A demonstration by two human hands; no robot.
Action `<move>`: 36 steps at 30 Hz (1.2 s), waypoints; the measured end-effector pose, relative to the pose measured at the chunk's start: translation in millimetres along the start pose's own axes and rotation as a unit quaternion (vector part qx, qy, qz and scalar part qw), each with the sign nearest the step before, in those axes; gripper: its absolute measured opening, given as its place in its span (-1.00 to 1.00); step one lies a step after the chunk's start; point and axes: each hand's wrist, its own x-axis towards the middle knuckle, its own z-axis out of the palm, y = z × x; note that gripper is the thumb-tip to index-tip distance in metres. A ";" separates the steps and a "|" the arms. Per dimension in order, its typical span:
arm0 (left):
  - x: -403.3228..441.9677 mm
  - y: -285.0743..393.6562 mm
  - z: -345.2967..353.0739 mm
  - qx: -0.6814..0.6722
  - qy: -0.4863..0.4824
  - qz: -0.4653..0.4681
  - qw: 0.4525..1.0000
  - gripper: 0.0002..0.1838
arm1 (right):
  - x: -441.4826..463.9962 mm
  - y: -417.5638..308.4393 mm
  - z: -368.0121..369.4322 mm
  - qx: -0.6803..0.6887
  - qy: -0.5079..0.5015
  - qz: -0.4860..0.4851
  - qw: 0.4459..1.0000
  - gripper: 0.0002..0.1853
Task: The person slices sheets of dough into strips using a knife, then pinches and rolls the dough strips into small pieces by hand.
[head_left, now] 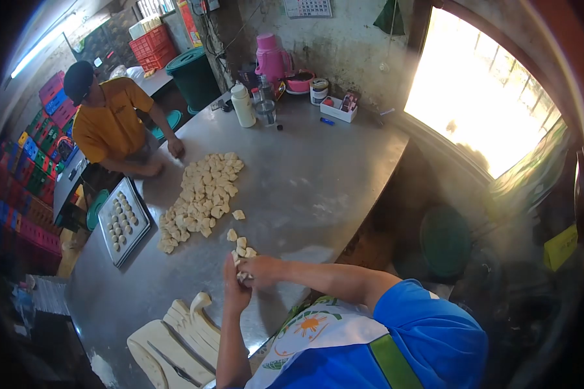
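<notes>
Close together near the table's front edge, my left hand (236,285) and my right hand (266,270) are closed around a small cluster of dough pieces (242,251). Some pieces show between the fingers and just beyond them; the fingertips are partly hidden. Farther up the table lies a big heap of cut dough pieces (201,191), with a couple of loose ones between it and my hands. Left of my left forearm, a flat slab of dough (149,350) lies beside long cut dough strips (191,324). A dark narrow gap or blade runs along the slab; I cannot tell which.
A co-worker in an orange shirt (113,117) stands across the metal table (305,194), arms at its edge. A tray (131,241) holds rows of dough balls. A squeeze bottle (243,107), pink jug (270,61) and white box (339,111) stand at the back.
</notes>
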 end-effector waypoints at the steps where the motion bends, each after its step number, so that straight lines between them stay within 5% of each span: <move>1: 3.5 -4.2 -1.4 -0.025 0.016 0.008 1.000 -0.45 | -2.3 -6.3 5.6 0.067 -0.045 -0.034 0.996 -0.66; 3: -5.1 -4.7 -7.0 -0.044 0.032 0.010 0.998 -0.50 | -0.2 -11.3 8.7 0.086 0.014 -0.016 0.996 -0.68; 6: 0.3 4.0 -2.7 -0.176 -0.103 -0.259 0.944 -0.73 | -1.2 -26.4 -10.8 0.047 0.093 0.043 0.994 -0.71; 8: -5.9 10.1 4.6 -0.086 -0.151 -0.242 0.955 -0.76 | -2.7 -25.4 -16.4 0.007 0.101 0.088 0.991 -0.71; 10: -4.7 22.0 -1.5 0.106 -0.273 -0.148 0.945 -0.81 | 4.3 -5.8 -24.3 -0.091 -0.022 0.218 0.972 -0.63; 11: -4.9 26.7 -2.6 0.105 -0.275 -0.143 0.945 -0.81 | -1.0 13.4 -23.5 -0.092 -0.018 0.221 0.971 -0.63; 13: -15.6 31.6 -9.2 -0.193 -0.134 -0.188 0.954 -0.72 | -15.5 38.8 -14.5 -0.136 0.072 0.168 0.974 -0.64; 17: -9.2 14.0 -0.8 -0.064 -0.022 -0.139 0.988 -0.61 | -10.4 8.6 -5.4 -0.044 0.048 0.070 0.995 -0.66; 19: -1.2 12.1 6.0 -0.063 0.036 -0.008 0.997 -0.54 | -6.2 -13.9 -12.8 0.010 -0.086 0.054 0.995 -0.64; 20: -10.1 1.3 5.5 -0.063 0.032 -0.017 0.997 -0.54 | -7.2 -15.5 -8.6 0.017 -0.092 0.059 0.994 -0.64; 22: -5.0 -17.4 -6.6 -0.256 -0.157 -0.242 0.923 -0.62 | 3.4 -17.4 -8.3 0.097 0.041 -0.024 0.994 -0.65; 26: -28.5 -29.9 27.2 -0.198 -0.089 -0.307 0.927 -0.77 | 1.7 -27.4 -14.4 -0.033 0.104 -0.001 0.994 -0.68; 27: 10.4 44.0 -5.8 -0.010 -0.201 -0.340 0.918 -0.74 | 2.6 -16.3 -11.8 -0.046 0.055 0.087 0.994 -0.63; 28: 1.0 38.1 -7.3 -0.009 -0.200 -0.341 0.919 -0.74 | 5.9 -2.2 -10.5 -0.061 0.007 0.172 0.983 -0.58; 30: -17.1 19.2 -5.2 -0.094 -0.173 -0.048 0.979 -0.70 | 3.6 40.8 -14.8 -0.083 0.009 0.194 0.978 -0.55; 31: -20.0 17.3 -8.2 -0.096 -0.177 -0.050 0.978 -0.70 | -3.7 45.2 -14.3 -0.097 0.002 0.218 0.971 -0.51; 33: -15.8 9.8 -12.8 -0.266 -0.170 -0.307 0.898 -0.49 | -11.3 45.8 -5.7 -0.125 0.058 0.124 0.983 -0.50; 34: -19.6 -0.8 -11.3 -0.265 -0.168 -0.309 0.898 -0.49 | -14.7 40.4 0.2 -0.148 0.115 0.034 0.982 -0.48; 36: -26.1 -24.3 -0.4 -0.060 -0.086 -0.122 0.987 -0.26 | -9.5 5.5 -0.1 -0.078 0.061 0.027 0.995 -0.49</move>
